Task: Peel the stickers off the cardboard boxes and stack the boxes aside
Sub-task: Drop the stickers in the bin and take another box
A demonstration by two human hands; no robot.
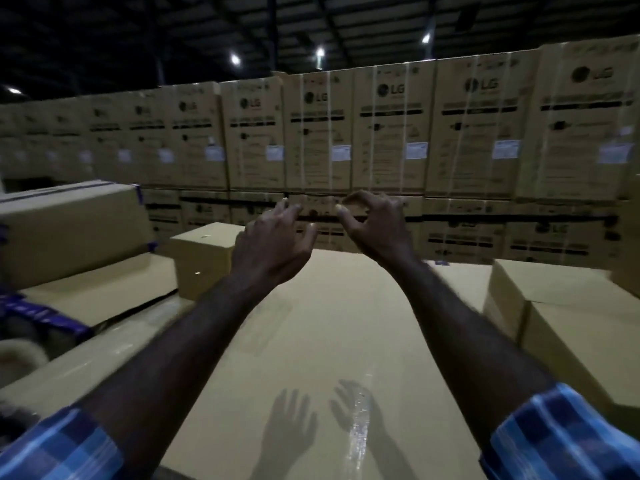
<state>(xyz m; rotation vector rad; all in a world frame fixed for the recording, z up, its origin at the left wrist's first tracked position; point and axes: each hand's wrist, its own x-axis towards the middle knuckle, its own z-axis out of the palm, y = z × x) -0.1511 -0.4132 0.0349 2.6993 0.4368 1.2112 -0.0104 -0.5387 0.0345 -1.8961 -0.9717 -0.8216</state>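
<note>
Filling the lower centre of the frame, a box [332, 341] shows a plain tan top with a glossy tape strip [358, 424] near its near edge and the shadows of two hands. Above its far edge the left hand [273, 244] and right hand [375, 223] hover close together, fingers curled, each grip loosely open and holding nothing. Beyond, a wall of printed cartons [346, 133] with pale stickers [415, 150] spans the frame.

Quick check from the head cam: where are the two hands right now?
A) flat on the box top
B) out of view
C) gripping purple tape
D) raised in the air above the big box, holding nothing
D: the left hand and right hand hover with loosely curled fingers over the big box, their shadows falling on its top.
</note>
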